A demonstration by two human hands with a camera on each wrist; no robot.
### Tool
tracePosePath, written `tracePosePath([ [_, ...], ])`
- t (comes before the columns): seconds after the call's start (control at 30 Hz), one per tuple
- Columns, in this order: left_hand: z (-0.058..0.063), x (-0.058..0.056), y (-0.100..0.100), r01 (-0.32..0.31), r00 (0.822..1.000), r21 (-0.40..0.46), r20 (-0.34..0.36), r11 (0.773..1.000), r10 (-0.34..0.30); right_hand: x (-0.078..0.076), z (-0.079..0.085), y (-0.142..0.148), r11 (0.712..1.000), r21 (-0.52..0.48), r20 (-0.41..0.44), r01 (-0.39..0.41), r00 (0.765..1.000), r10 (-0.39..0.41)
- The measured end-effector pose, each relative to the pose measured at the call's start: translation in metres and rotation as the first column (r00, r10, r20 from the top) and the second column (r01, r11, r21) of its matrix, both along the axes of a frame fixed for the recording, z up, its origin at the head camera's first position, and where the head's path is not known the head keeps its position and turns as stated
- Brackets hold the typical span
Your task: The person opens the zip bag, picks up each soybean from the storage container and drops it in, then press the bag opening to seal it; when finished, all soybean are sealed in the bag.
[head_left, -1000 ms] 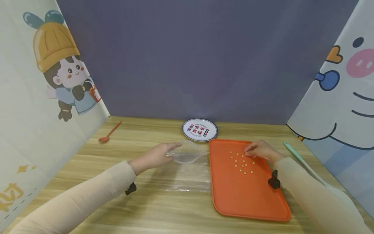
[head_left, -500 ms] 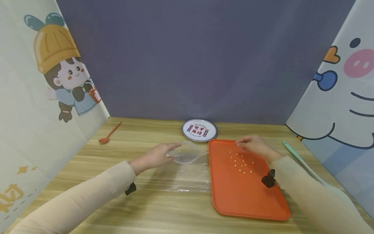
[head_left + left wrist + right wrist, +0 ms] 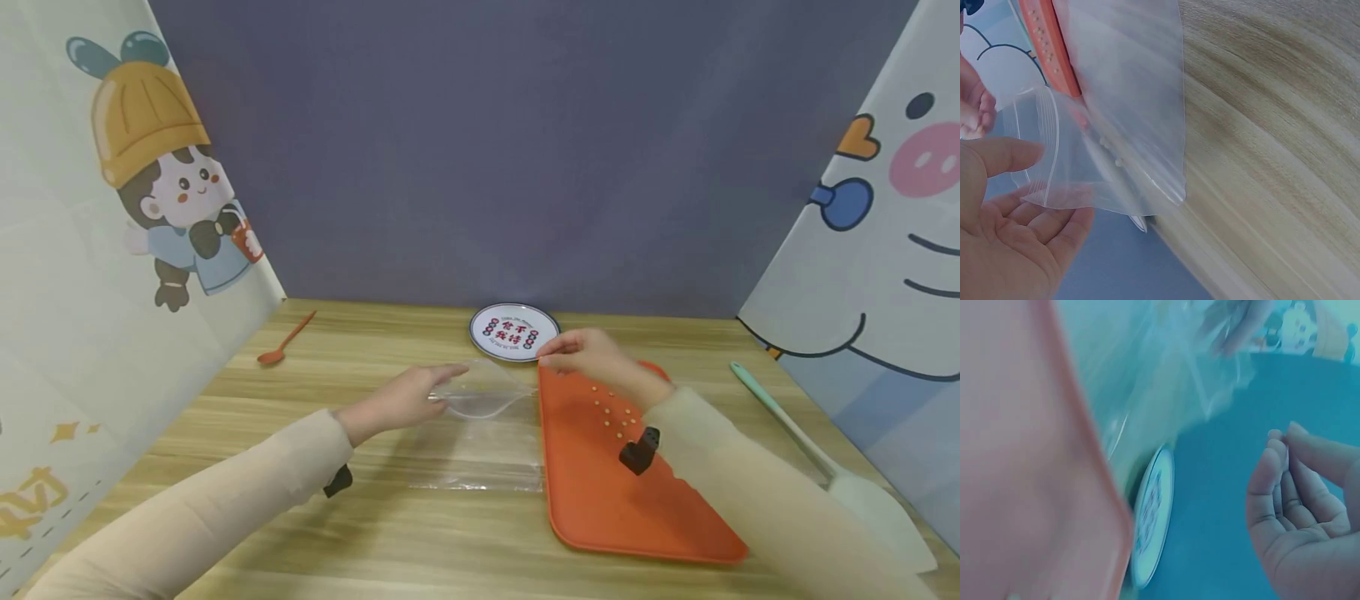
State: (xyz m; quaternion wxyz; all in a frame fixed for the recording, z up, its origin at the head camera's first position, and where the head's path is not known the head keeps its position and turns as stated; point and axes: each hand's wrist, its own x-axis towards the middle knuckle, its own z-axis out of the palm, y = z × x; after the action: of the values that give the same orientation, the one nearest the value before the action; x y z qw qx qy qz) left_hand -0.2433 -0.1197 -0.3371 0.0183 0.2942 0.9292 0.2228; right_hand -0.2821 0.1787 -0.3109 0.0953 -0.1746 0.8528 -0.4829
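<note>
My left hand (image 3: 401,402) holds a clear zip-lock bag (image 3: 480,454) by its mouth, which gapes toward the tray. In the left wrist view a few small pale soybeans (image 3: 1118,162) show inside the bag (image 3: 1141,112). My right hand (image 3: 588,358) hovers over the far left corner of the orange tray (image 3: 622,508), to the right of the bag mouth. Its thumb and fingertips (image 3: 1295,430) meet in a pinch on a soybean, mostly hidden between them. Several more soybeans (image 3: 607,423) lie scattered on the tray, some behind the right wrist.
A white plate (image 3: 514,332) with red lettering stands behind the bag. An orange-brown spoon (image 3: 279,350) lies at the far left. A mint-green spatula (image 3: 780,417) lies right of the tray. Printed screens and a dark backdrop (image 3: 480,150) enclose the wooden table (image 3: 360,533).
My right hand has lifted from the soybeans and moved left across the tray toward the bag, still pinched. The left hand and the bag have stayed in place.
</note>
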Motion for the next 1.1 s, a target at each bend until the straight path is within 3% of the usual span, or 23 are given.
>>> tracePosePath([
  [0.23, 0.003, 0.000, 0.001, 0.000, 1.000, 0.002, 0.008, 1.000, 0.000, 0.001, 0.003, -0.043, 0.993, -0.086, -0.020, -0.081, 0.997, 0.079],
  [0.57, 0.002, 0.000, 0.002, 0.011, 1.000, 0.021, 0.029, 1.000, -0.012, 0.003, 0.000, -0.068, 0.999, 0.036, -0.077, -0.015, 0.997, 0.017],
  [0.87, 0.000, 0.000, 0.000, 0.027, 1.000, 0.034, 0.008, 0.999, -0.027, -0.001, -0.003, -0.053, 1.000, -0.008, -0.086, 0.027, 0.996, -0.027],
  [1.1, -0.001, 0.001, -0.002, 0.019, 1.000, 0.033, 0.015, 0.999, -0.020, 0.000, -0.002, -0.019, 0.997, 0.038, -0.053, 0.065, 0.997, -0.063],
])
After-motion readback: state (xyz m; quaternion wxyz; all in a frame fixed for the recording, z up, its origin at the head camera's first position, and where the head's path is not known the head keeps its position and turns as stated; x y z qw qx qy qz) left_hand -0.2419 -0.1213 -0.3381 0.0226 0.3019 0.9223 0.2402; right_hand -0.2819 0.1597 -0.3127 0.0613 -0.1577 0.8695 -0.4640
